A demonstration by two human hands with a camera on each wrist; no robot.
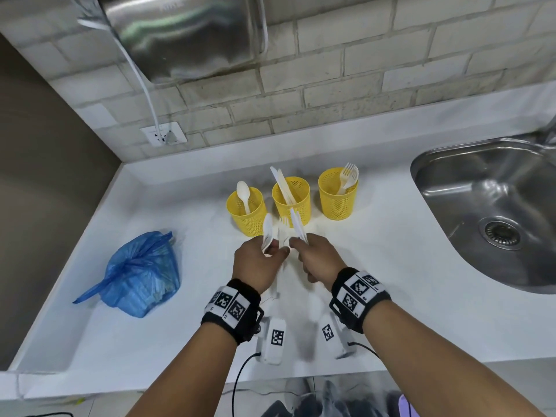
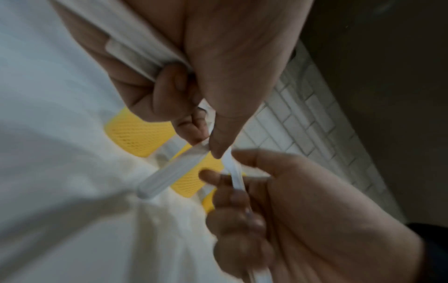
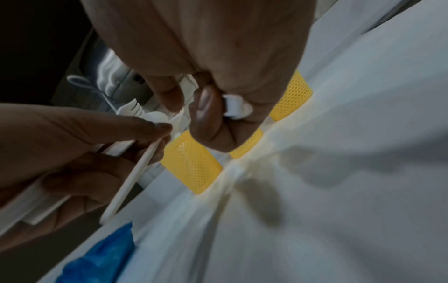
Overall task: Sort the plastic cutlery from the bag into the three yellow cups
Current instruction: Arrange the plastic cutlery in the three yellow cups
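Note:
Three yellow mesh cups stand in a row on the white counter. The left cup [image 1: 249,219] holds a spoon, the middle cup [image 1: 301,203] holds knives and the right cup [image 1: 334,206] holds forks. Just in front of them my left hand [image 1: 275,247] grips a white spoon [image 1: 267,229] and a fork [image 1: 283,227] by their handles [image 2: 135,57]. My right hand [image 1: 296,244] is close beside it, almost touching, and grips a white knife [image 1: 298,225]. The blue plastic bag [image 1: 141,275] lies on the counter to the left, apart from both hands.
A steel sink [image 1: 436,176] is set into the counter at the right. A tiled wall with a socket [image 1: 164,133] runs behind the cups, and a steel box [image 1: 180,34] hangs above. The counter's front edge is right below my wrists.

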